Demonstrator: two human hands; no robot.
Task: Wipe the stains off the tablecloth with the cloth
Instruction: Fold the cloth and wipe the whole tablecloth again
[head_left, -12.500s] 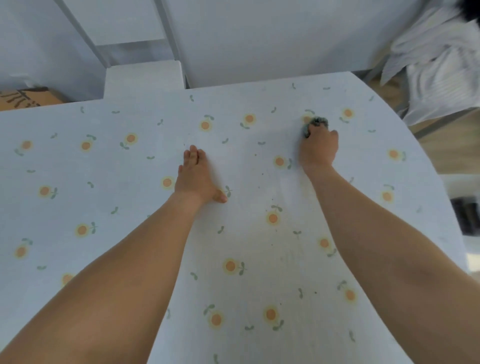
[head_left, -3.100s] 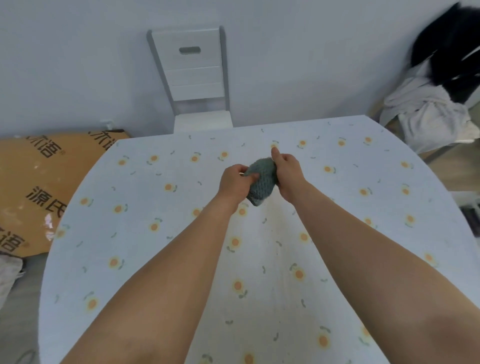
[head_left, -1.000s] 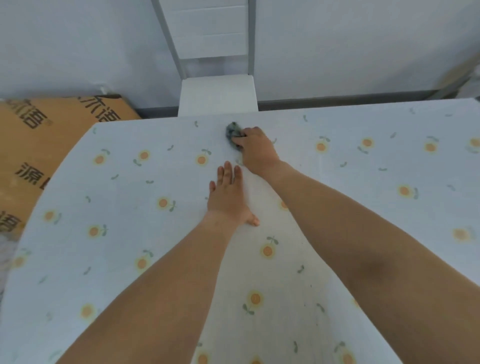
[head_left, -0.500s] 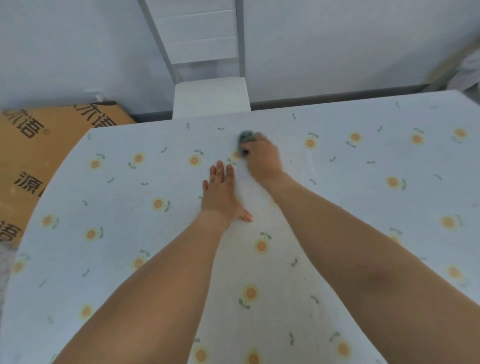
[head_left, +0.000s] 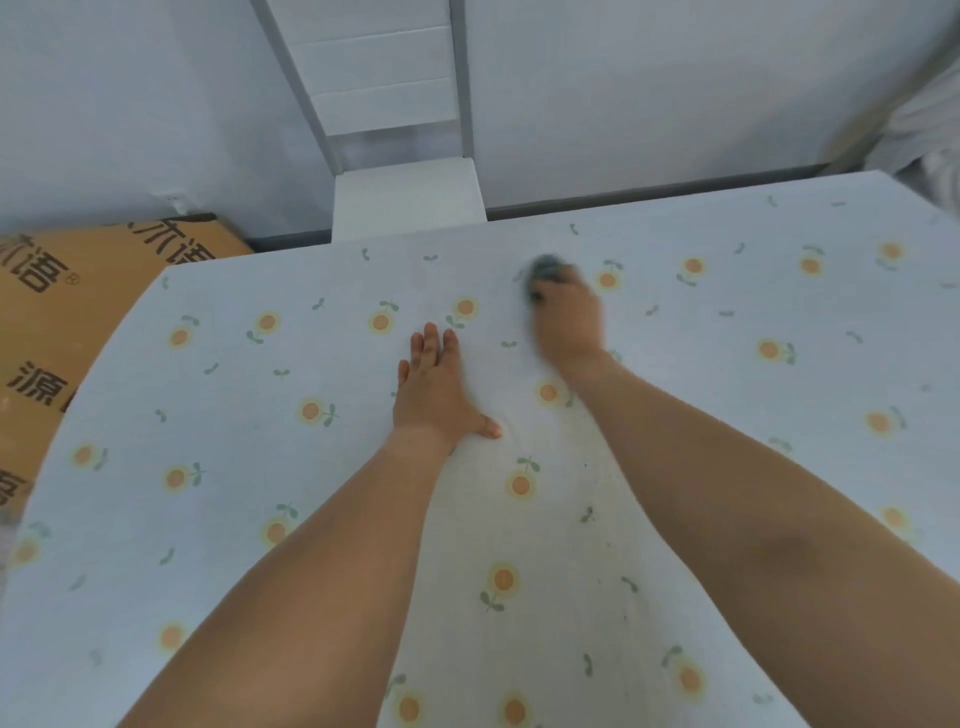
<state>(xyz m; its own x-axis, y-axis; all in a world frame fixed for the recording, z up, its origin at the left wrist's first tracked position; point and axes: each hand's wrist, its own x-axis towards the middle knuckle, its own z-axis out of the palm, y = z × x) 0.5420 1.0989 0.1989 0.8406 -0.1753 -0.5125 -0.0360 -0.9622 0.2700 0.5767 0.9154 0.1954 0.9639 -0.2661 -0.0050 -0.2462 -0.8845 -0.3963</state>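
Forearms: both bare, reaching from the near edge out over the bench, the left one on the left, the right one on the right.
Tablecloth (head_left: 675, 364): pale, printed with small orange flowers and green sprigs, covering the whole bench under both hands.
Stains (head_left: 582, 467): faint yellowish marks and a few dark specks on the tablecloth between the two forearms, nearer than either hand.
Left hand (head_left: 434, 395): lies flat, palm down on the tablecloth, fingers straight and close together, thumb spread out to the right; it holds nothing.
Right hand (head_left: 569, 319): farther out and to the right of the left hand, blurred; fingers curled down over the cloth, pressing it onto the tablecloth.
Cloth (head_left: 543, 269): a small grey-green wad, only its far end showing beyond the right hand's fingers, touching the tablecloth just left of a printed flower.
Chair (head_left: 405, 202): white, beyond the far bench edge, past the left hand, its seat against the bench.
Cardboard (head_left: 62, 312): brown, with dark printed characters, off the bench edge far left of the left hand.
Wall (head_left: 649, 88): plain pale surface behind the chair.
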